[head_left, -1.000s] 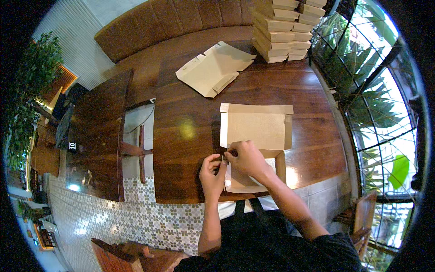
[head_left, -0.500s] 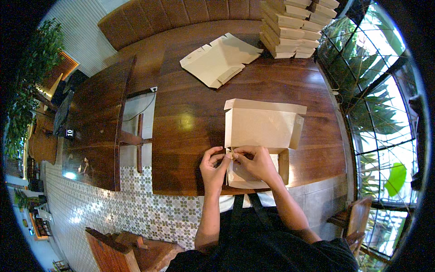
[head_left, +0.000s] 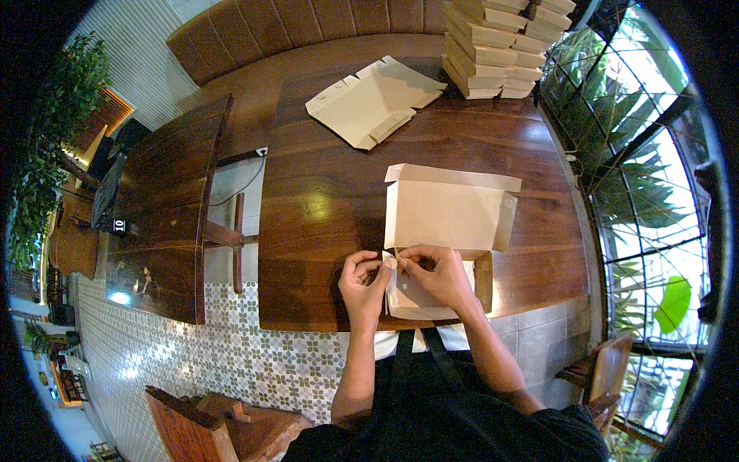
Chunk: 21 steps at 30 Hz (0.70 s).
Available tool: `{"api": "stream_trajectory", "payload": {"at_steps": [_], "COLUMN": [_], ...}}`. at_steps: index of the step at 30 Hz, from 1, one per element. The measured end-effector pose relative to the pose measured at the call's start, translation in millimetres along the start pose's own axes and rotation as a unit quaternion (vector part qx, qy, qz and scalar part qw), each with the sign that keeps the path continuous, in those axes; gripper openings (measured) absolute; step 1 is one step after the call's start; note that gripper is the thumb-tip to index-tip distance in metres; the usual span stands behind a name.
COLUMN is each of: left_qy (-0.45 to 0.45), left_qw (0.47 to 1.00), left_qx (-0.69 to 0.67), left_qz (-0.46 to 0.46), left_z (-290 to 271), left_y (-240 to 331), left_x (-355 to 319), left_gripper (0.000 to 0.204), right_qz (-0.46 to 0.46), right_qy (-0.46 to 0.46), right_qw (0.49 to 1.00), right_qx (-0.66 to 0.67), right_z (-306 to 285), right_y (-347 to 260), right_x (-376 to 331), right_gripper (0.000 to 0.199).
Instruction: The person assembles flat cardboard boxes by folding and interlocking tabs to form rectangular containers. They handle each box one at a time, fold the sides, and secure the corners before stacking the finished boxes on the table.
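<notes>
A brown cardboard box point(head_left: 450, 215) lies near the table's front edge, its lid raised and leaning away from me. At the box's left back corner, beside the lid hinge, both hands meet. My left hand point(head_left: 363, 282) is outside the left wall, its thumb and fingers closed on a small corner flap point(head_left: 390, 264). Reaching over the tray from the right, my right hand point(head_left: 436, 272) pinches the same corner from inside. The fingertips partly hide the flap. The right wall of the box stands upright.
A flat unfolded box blank point(head_left: 375, 102) lies farther back on the wooden table point(head_left: 323, 223). Tall stacks of folded boxes point(head_left: 493, 58) stand at the back right. A brown padded bench point(head_left: 308, 31) runs behind, and a wooden chair point(head_left: 608, 377) is at the lower right.
The raised lid and box have shifted very slightly. My fingertips have moved a little at the corner, and more of the pale flap shows between them.
</notes>
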State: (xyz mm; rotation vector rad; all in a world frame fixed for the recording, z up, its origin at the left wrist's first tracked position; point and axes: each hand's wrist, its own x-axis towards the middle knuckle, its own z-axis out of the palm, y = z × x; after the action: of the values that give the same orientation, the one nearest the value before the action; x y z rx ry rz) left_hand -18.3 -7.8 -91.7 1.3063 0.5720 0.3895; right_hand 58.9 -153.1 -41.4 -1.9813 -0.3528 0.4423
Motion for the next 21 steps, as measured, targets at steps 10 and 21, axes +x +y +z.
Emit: {"api": "stream_trajectory", "payload": {"at_steps": [10,21], "left_qy": [0.001,0.009], "left_qw": [1.000,0.999], "left_qx": [0.004,0.020], "left_qz": [-0.001,0.025], "left_z": [0.0,-0.4], "left_y": [-2.4,-8.5], "left_x": [-0.9,-0.4], "left_gripper": [0.027,0.030], "right_qz": [-0.025,-0.035], "right_qy": [0.019,0.021], "right_qw": [0.999,0.999], "right_qx": [0.010,0.007], "right_z": [4.6,9.4], "right_y": [6.4,5.0], "right_x": [-0.6,-0.7], "right_gripper": [0.021,0.019]}}
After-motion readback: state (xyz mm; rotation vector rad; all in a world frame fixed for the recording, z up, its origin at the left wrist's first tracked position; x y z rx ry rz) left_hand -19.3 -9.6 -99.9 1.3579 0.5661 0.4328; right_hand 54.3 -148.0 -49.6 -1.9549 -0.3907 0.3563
